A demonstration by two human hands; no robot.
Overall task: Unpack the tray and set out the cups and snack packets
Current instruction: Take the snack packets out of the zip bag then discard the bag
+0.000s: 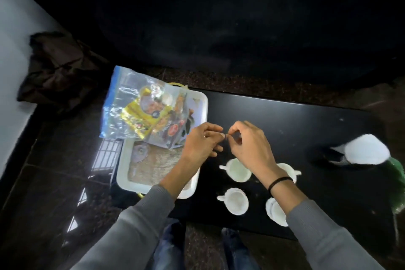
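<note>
Fingertips of your left hand (202, 141) and right hand (247, 144) are pinching together above the black table (317, 120); whether they grip anything, you cannot tell. Four white cups (237, 170) are standing beside the tray (131, 182), snack packets (151, 114) lying across it.

Low black glossy table (306, 120) stands on dark speckled stone floor (54, 182). Crumpled dark brown cloth bag (54, 68) lies on the floor, far left, against pale wall (13, 35). Green translucent object, possibly a plastic bottle (397, 186), at right edge; blurred.
</note>
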